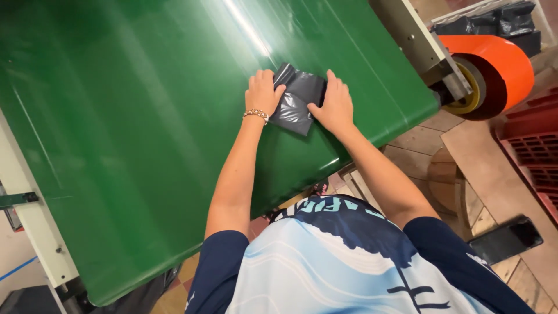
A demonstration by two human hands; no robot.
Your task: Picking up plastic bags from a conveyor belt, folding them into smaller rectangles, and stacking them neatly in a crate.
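Note:
A small dark grey plastic bag, folded into a rough square, lies on a glossy green conveyor belt. My left hand presses on the bag's left edge, fingers curled over it, a beaded bracelet on the wrist. My right hand rests flat on the bag's right side, thumb on the plastic. Both hands pin the bag against the belt.
An orange-and-yellow roller sits at the belt's right end beside a grey metal frame. Red plastic crates stand at far right; dark bags are piled behind. A white frame rail runs along the belt's left edge. Tiled floor lies below.

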